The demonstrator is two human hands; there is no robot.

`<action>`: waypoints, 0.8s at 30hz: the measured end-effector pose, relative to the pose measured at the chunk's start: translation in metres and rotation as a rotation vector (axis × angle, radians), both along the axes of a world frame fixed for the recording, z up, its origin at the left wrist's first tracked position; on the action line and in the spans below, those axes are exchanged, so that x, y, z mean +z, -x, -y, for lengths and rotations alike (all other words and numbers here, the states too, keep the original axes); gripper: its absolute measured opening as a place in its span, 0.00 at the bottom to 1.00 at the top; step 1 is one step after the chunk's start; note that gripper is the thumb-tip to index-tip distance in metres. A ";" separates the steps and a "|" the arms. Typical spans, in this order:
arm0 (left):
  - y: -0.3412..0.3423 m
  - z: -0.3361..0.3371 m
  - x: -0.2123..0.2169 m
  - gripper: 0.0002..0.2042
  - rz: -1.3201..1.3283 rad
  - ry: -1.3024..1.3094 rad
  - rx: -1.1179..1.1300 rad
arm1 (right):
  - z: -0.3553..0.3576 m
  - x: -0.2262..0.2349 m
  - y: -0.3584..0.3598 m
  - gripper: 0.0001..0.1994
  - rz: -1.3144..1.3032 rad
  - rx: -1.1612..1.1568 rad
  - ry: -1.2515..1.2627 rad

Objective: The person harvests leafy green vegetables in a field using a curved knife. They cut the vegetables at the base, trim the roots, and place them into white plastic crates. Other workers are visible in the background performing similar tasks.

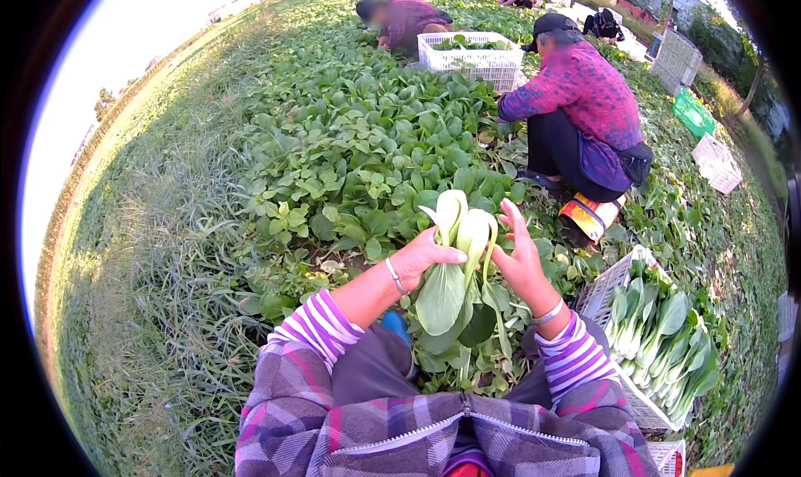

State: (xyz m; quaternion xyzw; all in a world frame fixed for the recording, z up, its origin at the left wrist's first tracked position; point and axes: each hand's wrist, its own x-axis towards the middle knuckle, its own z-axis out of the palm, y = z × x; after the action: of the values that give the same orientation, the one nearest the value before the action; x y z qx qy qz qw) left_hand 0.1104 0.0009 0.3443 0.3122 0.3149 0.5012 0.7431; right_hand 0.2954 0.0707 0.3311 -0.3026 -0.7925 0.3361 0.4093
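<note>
While upside-down, cabbage (pixel 457 252) beside crate (pixel 602 289).

1. A white slatted crate (pixel 622 343) lies near right, filled with cut green-and-white leafy heads (pixel 667 343).
2. A crouching person in a pink patterned jacket (pixel 580 118) is at middle right, facing away.
3. Just beyond, a white crate (pixel 476 60) stands among the plants.
4. A second person in a purple top (pixel 405 18) bends low at the far side.
5. A green crate (pixel 692 112) and another white crate (pixel 717 162) lie far right.
6. Tall grass (pixel 167 252) borders the left.
</note>
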 end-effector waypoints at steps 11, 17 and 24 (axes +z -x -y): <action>-0.040 0.002 -0.033 0.35 -0.651 -0.034 -0.244 | 0.030 -0.004 -0.059 0.28 0.499 0.257 -1.010; -0.069 -0.004 -0.025 0.34 -0.696 -0.099 -0.419 | 0.043 -0.005 -0.091 0.17 0.370 0.172 -1.015; -0.081 -0.007 -0.007 0.26 -0.815 0.049 -0.529 | 0.039 0.000 -0.106 0.19 0.403 0.184 -0.854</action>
State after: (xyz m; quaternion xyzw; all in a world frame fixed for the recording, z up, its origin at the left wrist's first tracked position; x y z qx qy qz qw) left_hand 0.1911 0.0080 0.3377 0.5349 0.5019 0.1244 0.6682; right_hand 0.4019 0.0317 0.3316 -0.0953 -0.9466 -0.0500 0.3038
